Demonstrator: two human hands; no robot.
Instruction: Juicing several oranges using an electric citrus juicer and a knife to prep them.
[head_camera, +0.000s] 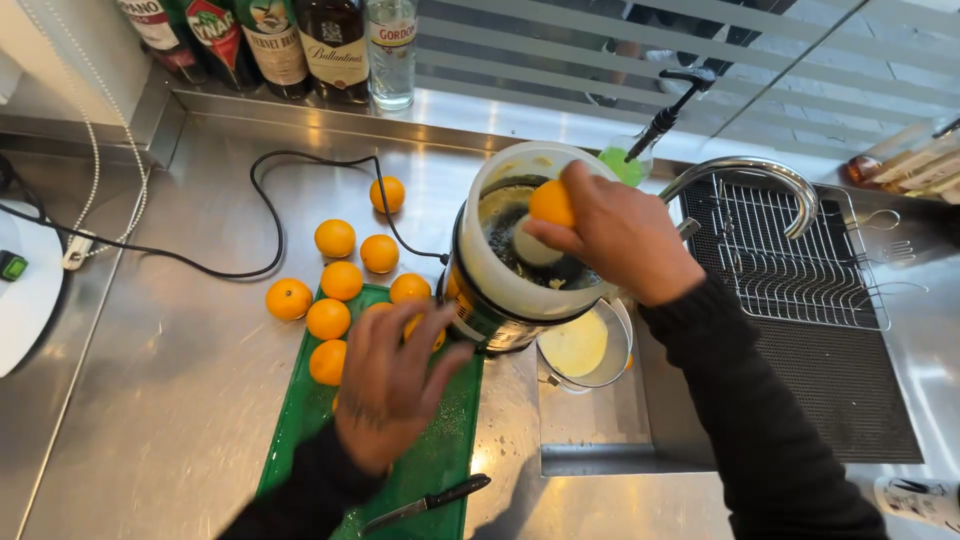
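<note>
While the steel counter (180, 400) sprawls under everything, the electric juicer (520, 250) sits right below the right hand (620, 235) — those fingers pinch an orange half (552, 203) over the cone. The left hand (390, 385), fingers spread, hovers over the green cutting board (440, 460), fingertips near whole oranges (328, 318); a knife (425, 503) lies behind its wrist.

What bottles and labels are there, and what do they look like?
Dark bottles: back ledge, top left, with red, cream and dark labels.
Clear bottle: right end of that row, pale label.
Brown bottles: far right, lying tilted, cream labels.
Printed white thing: bottom right corner.
</note>
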